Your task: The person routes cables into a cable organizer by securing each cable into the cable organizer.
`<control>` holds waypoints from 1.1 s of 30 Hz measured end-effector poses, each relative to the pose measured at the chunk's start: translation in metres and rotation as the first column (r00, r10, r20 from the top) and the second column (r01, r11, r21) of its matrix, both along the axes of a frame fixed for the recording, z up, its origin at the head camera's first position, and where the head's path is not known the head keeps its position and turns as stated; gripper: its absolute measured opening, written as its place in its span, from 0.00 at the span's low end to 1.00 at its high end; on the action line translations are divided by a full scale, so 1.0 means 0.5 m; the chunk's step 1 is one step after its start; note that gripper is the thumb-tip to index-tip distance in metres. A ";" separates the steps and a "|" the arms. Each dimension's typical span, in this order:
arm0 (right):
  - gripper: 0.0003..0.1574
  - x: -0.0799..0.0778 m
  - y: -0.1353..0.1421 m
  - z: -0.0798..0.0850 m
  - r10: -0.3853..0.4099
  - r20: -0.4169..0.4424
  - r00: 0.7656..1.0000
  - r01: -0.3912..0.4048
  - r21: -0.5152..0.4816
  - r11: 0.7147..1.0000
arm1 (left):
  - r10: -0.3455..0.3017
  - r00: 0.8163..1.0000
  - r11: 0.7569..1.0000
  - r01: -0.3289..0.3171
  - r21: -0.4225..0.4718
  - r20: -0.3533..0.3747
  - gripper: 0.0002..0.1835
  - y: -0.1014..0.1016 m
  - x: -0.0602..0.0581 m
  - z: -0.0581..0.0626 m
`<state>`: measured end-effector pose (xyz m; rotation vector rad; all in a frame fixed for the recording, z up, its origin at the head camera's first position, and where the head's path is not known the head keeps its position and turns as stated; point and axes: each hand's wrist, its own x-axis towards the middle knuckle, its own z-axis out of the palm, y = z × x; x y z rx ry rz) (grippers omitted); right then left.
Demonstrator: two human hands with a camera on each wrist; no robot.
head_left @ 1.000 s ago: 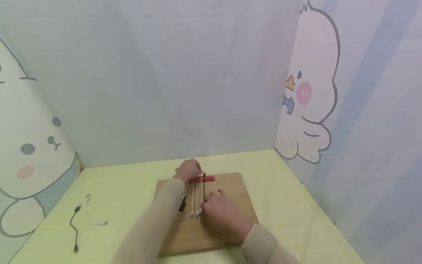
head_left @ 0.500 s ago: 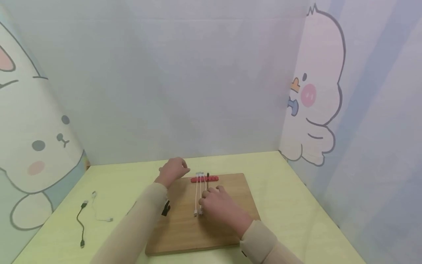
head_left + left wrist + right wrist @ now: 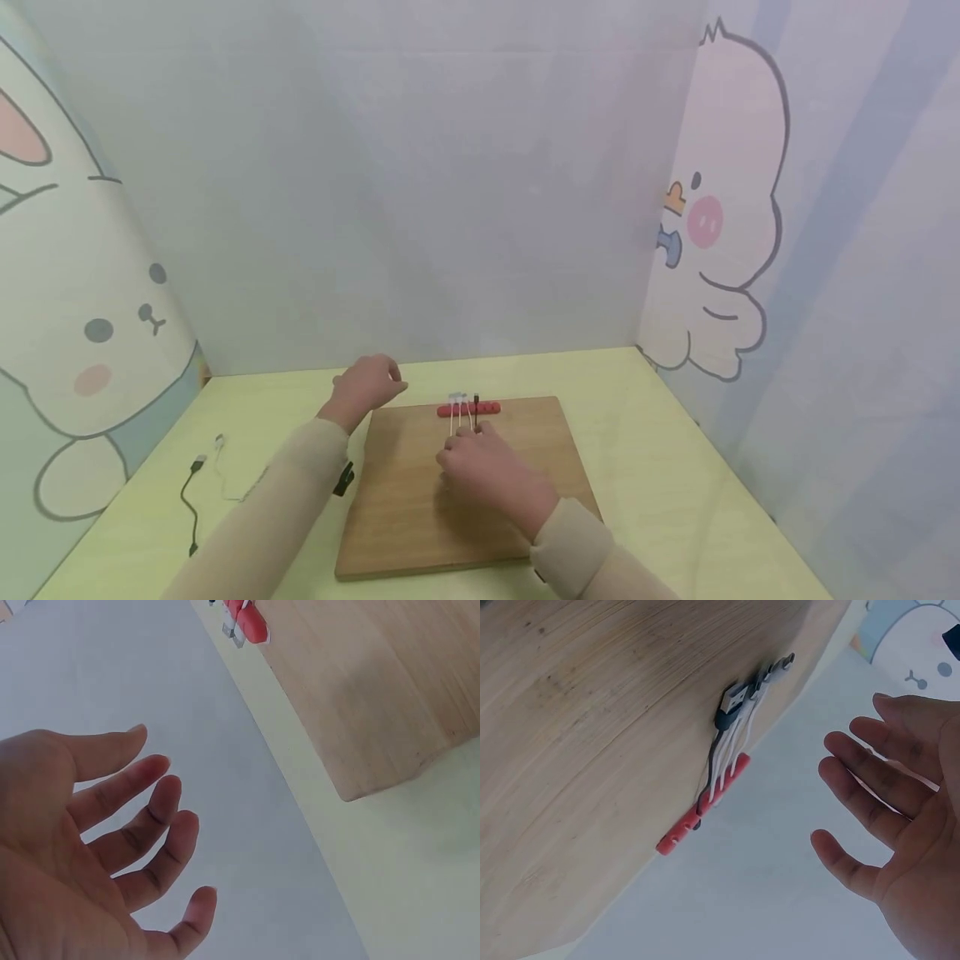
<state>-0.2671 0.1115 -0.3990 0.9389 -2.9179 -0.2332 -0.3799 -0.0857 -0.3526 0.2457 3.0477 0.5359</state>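
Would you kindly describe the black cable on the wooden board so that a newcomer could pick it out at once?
Find the wooden board, then the red strip at its far edge. Running through it, rightmost in the head view, is the black cable; its colour sets it apart from the white cables alongside.

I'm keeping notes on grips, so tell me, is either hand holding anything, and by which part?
Nothing is held: the left hand is empty, fingers loosely bent, and the right hand has none of the cables between its fingers.
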 end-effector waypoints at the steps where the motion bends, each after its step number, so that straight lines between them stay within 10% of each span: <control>1: 0.11 0.000 -0.002 0.001 0.003 -0.002 1.000 -0.003 0.005 1.000 | 0.003 1.000 1.000 -0.003 -0.002 0.001 0.13 -0.003 0.002 0.002; 22: 0.10 0.015 -0.059 0.024 0.070 -0.015 0.997 -0.070 0.013 0.997 | -0.004 1.000 0.999 0.004 -0.043 0.006 0.14 -0.105 0.033 0.016; 33: 0.08 0.031 -0.123 0.022 0.142 -0.093 0.985 -0.138 0.053 0.989 | 0.006 0.999 0.998 -0.003 -0.066 0.044 0.17 -0.224 0.038 -0.004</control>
